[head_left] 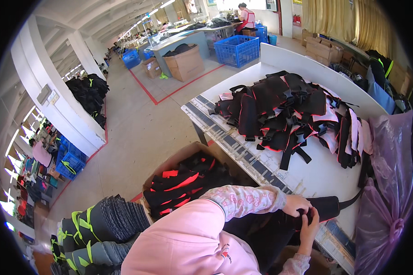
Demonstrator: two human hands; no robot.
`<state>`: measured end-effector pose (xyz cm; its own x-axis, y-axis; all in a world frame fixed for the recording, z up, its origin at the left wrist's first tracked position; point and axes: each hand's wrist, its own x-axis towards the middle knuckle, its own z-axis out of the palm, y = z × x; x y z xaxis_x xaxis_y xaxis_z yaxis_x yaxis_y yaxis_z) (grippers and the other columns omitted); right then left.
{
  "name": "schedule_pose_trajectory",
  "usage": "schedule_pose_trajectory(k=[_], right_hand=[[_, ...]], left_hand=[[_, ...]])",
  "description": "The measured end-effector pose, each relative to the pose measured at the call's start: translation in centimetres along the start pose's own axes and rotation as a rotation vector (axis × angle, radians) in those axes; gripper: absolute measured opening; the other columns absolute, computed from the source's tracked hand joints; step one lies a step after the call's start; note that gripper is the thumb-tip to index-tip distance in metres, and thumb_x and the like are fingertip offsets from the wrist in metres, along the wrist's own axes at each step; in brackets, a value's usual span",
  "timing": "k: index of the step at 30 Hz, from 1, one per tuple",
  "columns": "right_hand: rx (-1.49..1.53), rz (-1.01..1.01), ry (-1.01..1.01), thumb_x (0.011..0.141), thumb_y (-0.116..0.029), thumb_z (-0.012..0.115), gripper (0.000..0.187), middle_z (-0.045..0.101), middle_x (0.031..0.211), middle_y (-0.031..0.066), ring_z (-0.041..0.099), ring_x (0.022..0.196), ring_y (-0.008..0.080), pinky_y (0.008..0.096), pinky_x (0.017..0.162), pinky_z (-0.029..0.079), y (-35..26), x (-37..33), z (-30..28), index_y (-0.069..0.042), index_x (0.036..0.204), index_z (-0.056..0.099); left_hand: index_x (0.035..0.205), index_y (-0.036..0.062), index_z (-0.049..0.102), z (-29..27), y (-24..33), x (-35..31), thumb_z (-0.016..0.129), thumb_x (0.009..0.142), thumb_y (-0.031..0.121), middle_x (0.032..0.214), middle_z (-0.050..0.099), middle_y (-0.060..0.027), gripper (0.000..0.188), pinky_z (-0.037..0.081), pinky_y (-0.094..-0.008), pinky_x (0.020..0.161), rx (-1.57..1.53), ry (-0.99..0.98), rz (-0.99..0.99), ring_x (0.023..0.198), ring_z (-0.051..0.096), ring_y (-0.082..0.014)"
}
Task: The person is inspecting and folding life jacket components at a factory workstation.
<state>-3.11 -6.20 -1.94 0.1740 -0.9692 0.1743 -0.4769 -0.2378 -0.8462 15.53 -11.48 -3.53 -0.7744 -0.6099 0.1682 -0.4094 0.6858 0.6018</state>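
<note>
At the near edge of the white table, my left hand point(297, 205) and my right hand point(309, 228) come together on a black padded belt piece point(326, 207) with thin red edging. My left fingers are closed over its near end, and my right fingers and thumb pinch it just below. What lies between the fingertips is too small to make out. A black webbing strap point(352, 200) runs from the belt's far end across the tabletop. Beyond my hands is a heap of similar black padded pieces point(273, 107) with red edges, pink sides and black buckles.
The white table point(328, 183) has a raised back panel. A tied purple plastic bag point(390, 201) hangs at its right end. Left of the table stands a carton point(170, 162) of black and red pieces. Tied bundles of dark fabric point(103, 220) lie near left; blue crates point(237, 49) stand farther off.
</note>
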Motion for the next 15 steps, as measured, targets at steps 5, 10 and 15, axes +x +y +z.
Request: schedule_pose_trajectory(k=[5,10,15], right_hand=[[-0.565,-0.070,-0.013,0.067,-0.013,0.074,0.048,0.049,0.125,0.0203,0.043,0.122,0.0340,0.0521,0.106,0.023,-3.6,-2.1,1.0,-0.003,0.108,0.051],[-0.440,-0.099,-0.035,0.070,0.007,0.061,0.025,0.051,0.123,0.0248,0.045,0.119,0.0358,0.0513,0.102,0.028,-1.8,-2.1,-0.2,0.000,0.092,0.050],[-0.065,0.073,0.044,0.076,0.005,0.058,0.013,0.054,0.116,0.0252,0.051,0.105,0.0383,0.0410,0.089,0.041,0.0,-1.2,-0.3,0.002,0.087,0.051]], left_hand=[[0.098,0.0069,0.056,0.0,0.6,-0.1,0.066,0.070,0.022,0.097,0.062,-0.0127,0.033,0.044,-0.0400,0.083,-0.168,0.181,-0.129,0.095,0.056,-0.0360],[0.100,0.0071,0.057,0.3,3.2,-1.4,0.072,0.066,0.029,0.112,0.055,-0.0102,0.043,0.042,-0.0422,0.084,-0.044,0.174,-0.073,0.101,0.052,-0.0323],[0.098,0.0085,0.057,2.6,4.4,-0.4,0.075,0.062,0.034,0.101,0.050,-0.0078,0.047,0.039,-0.0402,0.078,0.160,0.311,-0.117,0.098,0.049,-0.0273]])
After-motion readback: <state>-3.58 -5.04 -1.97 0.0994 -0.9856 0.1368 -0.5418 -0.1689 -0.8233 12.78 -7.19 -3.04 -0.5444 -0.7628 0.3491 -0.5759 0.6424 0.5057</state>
